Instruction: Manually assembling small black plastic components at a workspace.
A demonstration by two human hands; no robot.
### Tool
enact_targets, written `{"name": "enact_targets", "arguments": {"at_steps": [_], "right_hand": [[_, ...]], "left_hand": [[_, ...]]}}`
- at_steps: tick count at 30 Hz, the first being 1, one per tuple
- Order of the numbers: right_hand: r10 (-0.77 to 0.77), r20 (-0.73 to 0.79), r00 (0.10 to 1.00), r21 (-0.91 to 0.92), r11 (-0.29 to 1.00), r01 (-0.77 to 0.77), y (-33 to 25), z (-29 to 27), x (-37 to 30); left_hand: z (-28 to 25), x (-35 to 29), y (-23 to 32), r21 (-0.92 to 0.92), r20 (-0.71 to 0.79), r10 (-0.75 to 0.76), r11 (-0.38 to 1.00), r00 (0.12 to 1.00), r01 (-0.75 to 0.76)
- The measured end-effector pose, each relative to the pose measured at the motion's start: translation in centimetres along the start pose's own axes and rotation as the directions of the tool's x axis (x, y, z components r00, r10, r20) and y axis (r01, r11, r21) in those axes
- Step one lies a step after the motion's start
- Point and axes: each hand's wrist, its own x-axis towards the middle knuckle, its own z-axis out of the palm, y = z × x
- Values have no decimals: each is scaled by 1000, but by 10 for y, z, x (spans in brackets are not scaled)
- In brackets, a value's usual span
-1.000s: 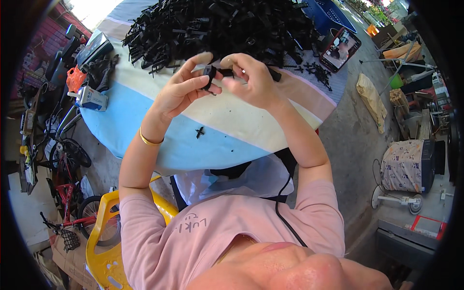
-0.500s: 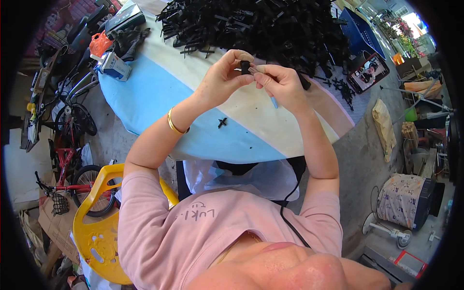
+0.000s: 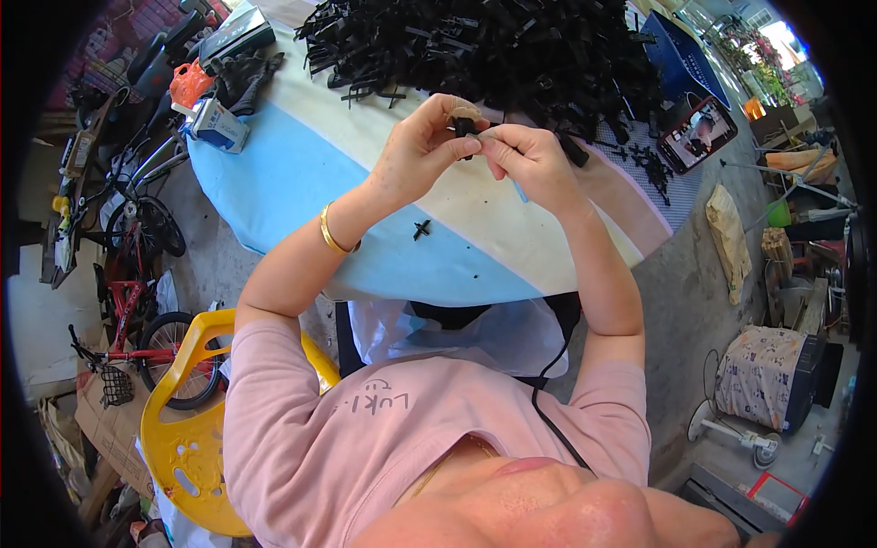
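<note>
Over the near edge of a large black heap, my two hands meet with fingertips almost touching. My left hand (image 3: 420,151) is closed, pinching a small black part (image 3: 463,128) between thumb and fingers. Closed beside it, my right hand (image 3: 534,164) grips a slim tool with a light-blue end (image 3: 521,191) that sticks out below the palm. The tool's tip is hidden at the fingers. Beyond lies the heap of black parts (image 3: 484,55), many of them thin and branched. One loose cross-shaped black piece (image 3: 421,229) rests alone on the striped cloth (image 3: 365,256).
At the cloth's right, a phone (image 3: 698,135) leans near a blue basket (image 3: 685,64). A blue-and-white carton (image 3: 217,125) and an orange bag (image 3: 189,84) sit at the left. A yellow chair (image 3: 187,438) and a red bicycle (image 3: 137,320) stand to the left.
The black part has turned slightly in my left fingers and reaches a little lower. My right hand has tilted, so less of the blue end shows.
</note>
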Motion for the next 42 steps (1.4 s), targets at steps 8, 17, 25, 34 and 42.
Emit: {"name": "enact_targets", "arguments": {"at_steps": [8, 17, 25, 34, 42], "right_hand": [[80, 10, 997, 91, 993, -81, 0, 7, 0], [-168, -219, 961, -19, 986, 168, -1, 2, 2], [-249, -303, 920, -58, 968, 244, 4, -10, 2], [-135, 131, 982, 444, 894, 63, -2, -21, 1], [-216, -3, 976, 72, 974, 216, 2, -10, 3]], "left_hand": [[1, -6, 4, 175, -50, 73, 983, 996, -63], [15, -3, 6, 575, -136, 252, 807, 958, -131], [12, -3, 21, 716, 47, 288, 658, 956, -233], [-13, 2, 14, -437, 448, -168, 816, 878, 379], [-13, 0, 15, -418, 305, -331, 796, 893, 437]]}}
